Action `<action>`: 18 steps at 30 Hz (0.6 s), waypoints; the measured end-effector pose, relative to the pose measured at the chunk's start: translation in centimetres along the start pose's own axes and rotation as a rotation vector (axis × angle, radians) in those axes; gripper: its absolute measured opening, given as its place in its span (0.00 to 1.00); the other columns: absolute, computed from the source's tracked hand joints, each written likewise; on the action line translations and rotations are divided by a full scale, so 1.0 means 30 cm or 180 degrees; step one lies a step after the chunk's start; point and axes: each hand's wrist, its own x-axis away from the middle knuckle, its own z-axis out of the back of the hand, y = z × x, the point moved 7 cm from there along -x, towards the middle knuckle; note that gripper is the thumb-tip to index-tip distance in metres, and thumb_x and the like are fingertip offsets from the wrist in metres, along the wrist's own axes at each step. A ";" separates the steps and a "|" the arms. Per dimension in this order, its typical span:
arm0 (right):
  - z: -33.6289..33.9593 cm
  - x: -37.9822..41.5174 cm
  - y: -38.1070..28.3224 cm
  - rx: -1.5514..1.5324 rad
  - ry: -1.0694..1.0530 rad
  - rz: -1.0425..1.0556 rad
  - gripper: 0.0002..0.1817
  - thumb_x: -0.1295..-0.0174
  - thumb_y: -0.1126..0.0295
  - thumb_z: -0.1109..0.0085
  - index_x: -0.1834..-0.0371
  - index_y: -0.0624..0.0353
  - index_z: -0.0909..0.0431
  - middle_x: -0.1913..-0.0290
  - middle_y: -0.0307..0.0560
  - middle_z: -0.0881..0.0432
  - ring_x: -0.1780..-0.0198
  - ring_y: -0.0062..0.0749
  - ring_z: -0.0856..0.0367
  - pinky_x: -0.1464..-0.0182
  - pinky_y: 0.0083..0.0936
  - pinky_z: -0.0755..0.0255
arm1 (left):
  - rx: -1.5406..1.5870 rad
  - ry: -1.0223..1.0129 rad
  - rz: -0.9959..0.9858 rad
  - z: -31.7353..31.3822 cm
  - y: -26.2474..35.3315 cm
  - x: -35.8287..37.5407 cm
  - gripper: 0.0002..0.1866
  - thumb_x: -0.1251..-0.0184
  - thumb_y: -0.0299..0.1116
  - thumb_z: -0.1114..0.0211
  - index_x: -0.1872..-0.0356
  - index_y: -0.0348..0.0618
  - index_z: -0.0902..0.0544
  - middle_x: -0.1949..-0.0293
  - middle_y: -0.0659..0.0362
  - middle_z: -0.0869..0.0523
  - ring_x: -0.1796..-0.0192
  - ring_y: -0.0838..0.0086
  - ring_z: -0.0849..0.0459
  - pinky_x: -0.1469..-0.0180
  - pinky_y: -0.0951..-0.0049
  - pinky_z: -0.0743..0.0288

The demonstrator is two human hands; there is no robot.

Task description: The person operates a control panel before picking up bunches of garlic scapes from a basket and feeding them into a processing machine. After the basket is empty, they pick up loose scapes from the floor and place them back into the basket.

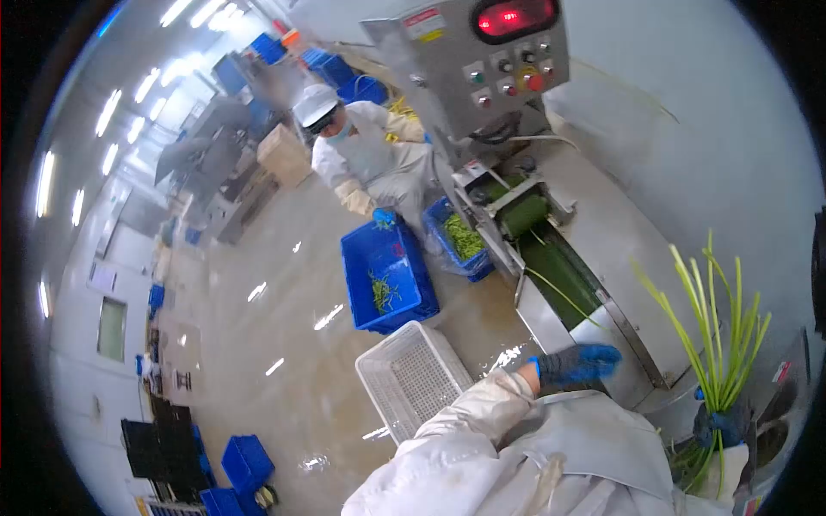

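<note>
My left hand (578, 365), in a dark and blue glove, is stretched out in front of my apron near the lower end of a metal machine (641, 318). Nothing shows in its fingers, which are slightly blurred. At the right, my right hand (721, 423) is closed around a bunch of long green stalks (716, 344) that fan out above it. The machine has a green conveyor belt (555, 279) under a roller, with a few loose stalks lying along it.
A white perforated crate (415, 378) stands on the floor left of my arm. Beyond it are a blue crate (389, 273) and a smaller blue crate (465, 236), both holding cut green pieces. A seated co-worker (370, 155) reaches over the blue crate. A control box (482, 69) overhangs the belt.
</note>
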 end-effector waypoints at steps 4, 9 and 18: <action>-0.351 -0.171 0.027 0.0725 -0.1750 -0.1428 0.36 0.56 0.62 0.31 0.43 0.64 0.31 0.59 0.48 0.20 0.72 0.28 0.22 0.72 0.24 0.28 | 0.1816 0.0528 -0.1154 0.004 0.297 0.016 0.33 0.32 0.43 0.45 0.31 0.46 0.46 0.35 0.54 0.36 0.34 0.68 0.37 0.34 0.62 0.44; -0.735 -0.282 0.113 0.0677 -0.2635 -0.1638 0.31 0.55 0.60 0.33 0.48 0.65 0.29 0.75 0.43 0.23 0.78 0.25 0.26 0.78 0.23 0.34 | 0.3561 0.1141 -0.1871 0.250 0.473 0.112 0.28 0.31 0.49 0.51 0.33 0.52 0.42 0.38 0.59 0.32 0.37 0.65 0.31 0.37 0.58 0.36; -1.007 -0.281 0.252 0.0631 -0.3210 -0.1857 0.38 0.50 0.48 0.35 0.43 0.64 0.35 0.82 0.40 0.28 0.83 0.22 0.28 0.81 0.17 0.36 | 0.3668 0.2315 -0.1995 0.453 0.310 0.339 0.31 0.30 0.44 0.51 0.30 0.47 0.48 0.32 0.55 0.40 0.31 0.65 0.41 0.32 0.61 0.43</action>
